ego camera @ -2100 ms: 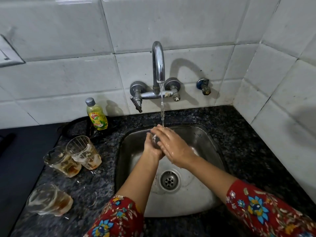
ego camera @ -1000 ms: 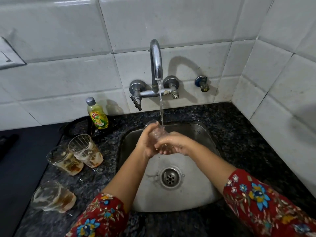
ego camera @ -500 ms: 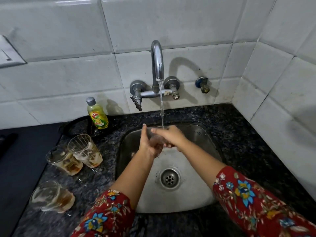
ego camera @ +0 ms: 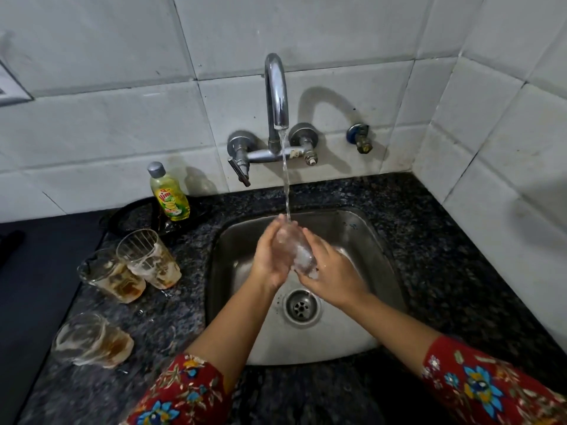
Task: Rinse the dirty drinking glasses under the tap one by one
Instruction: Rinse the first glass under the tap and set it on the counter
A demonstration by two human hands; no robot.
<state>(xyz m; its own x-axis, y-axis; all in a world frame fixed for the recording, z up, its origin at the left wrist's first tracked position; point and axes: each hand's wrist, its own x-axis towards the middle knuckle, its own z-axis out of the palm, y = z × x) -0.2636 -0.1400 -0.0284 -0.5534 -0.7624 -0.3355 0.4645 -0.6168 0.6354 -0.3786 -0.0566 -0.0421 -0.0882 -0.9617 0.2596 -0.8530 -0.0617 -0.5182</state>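
Observation:
A clear drinking glass [ego camera: 294, 249] is tilted under the running stream from the tap [ego camera: 277, 96], above the steel sink [ego camera: 362, 237]. My left hand [ego camera: 269, 261] cups the glass from the left and my right hand [ego camera: 330, 273] grips its lower end from the right. Water and foam cover part of the glass. Three dirty glasses with brown residue stand on the dark granite counter left of the sink: one [ego camera: 150, 259], another [ego camera: 111, 277] touching it, and a third [ego camera: 92, 341] nearer to me.
A yellow-green dish soap bottle [ego camera: 168, 196] stands on a dark round tray [ego camera: 129, 217] against the tiled wall. A small valve [ego camera: 359, 138] sticks out right of the tap. The drain [ego camera: 301, 307] lies below my hands. Tiled walls close the right corner.
Both hands have kept turning and rubbing the glass under the stream; it now lies tilted between my palms, rim toward the water. The three glasses on the counter have not moved.

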